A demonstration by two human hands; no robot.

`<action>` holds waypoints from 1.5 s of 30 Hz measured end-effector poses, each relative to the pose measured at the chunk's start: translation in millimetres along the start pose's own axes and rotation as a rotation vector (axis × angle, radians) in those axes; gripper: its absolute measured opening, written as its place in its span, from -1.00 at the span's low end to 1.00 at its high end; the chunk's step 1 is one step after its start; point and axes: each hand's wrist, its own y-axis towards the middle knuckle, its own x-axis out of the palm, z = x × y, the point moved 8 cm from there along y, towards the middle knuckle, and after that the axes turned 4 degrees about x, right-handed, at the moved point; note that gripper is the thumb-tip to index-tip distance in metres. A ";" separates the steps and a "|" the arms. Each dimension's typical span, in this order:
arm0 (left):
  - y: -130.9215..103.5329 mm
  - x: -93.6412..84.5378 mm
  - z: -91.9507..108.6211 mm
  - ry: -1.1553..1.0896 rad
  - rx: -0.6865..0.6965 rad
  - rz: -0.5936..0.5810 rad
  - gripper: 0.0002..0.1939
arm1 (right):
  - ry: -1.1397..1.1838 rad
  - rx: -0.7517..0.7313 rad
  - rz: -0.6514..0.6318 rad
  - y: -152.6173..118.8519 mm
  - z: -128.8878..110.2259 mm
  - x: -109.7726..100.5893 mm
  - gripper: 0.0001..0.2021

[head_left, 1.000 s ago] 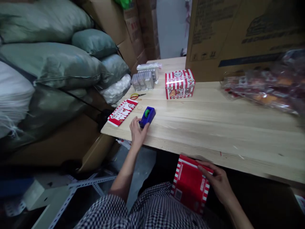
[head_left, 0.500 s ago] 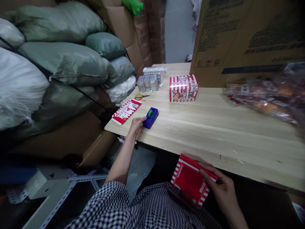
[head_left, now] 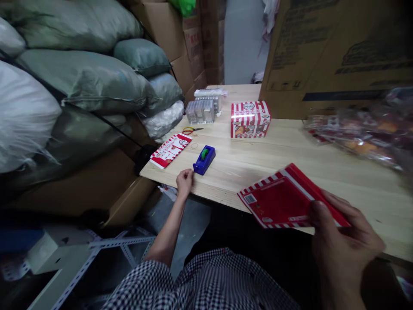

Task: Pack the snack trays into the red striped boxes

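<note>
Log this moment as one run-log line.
left hand: beside blue tape dispenser, grip unclear | right hand: holds red carton with striped edges | table: flat striped carton, scissors, standing striped box

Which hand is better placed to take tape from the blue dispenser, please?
Probably the left hand: it is close to the blue dispenser, while the right hand holds the red carton farther away.

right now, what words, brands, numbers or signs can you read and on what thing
No text is clear enough to quote.
Red box in the right hand: white lettering, too blurred.
Standing striped box: characters, too blurred.
Flat striped pack: characters, too small.
Large brown carton: printed lines and symbols, too blurred.
Stacked cartons behind: reddish marks, too blurred.
</note>
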 end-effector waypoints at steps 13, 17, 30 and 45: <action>-171.7 109.2 193.2 -0.595 -0.048 -0.587 -0.42 | -0.248 -0.325 -0.386 -25.1 -4.6 59.0 -0.84; -177.2 133.9 181.7 -0.701 -0.182 -0.614 -0.06 | -0.242 -0.359 -0.366 -26.7 -6.7 56.5 -0.71; -142.6 133.1 169.5 -0.279 0.034 -0.624 -0.24 | -0.255 -0.412 -0.586 -19.3 -12.4 66.1 -0.47; -248.0 127.9 240.2 -0.174 1.311 -0.681 -0.50 | 0.385 0.594 -0.085 -46.6 33.0 -52.8 -0.46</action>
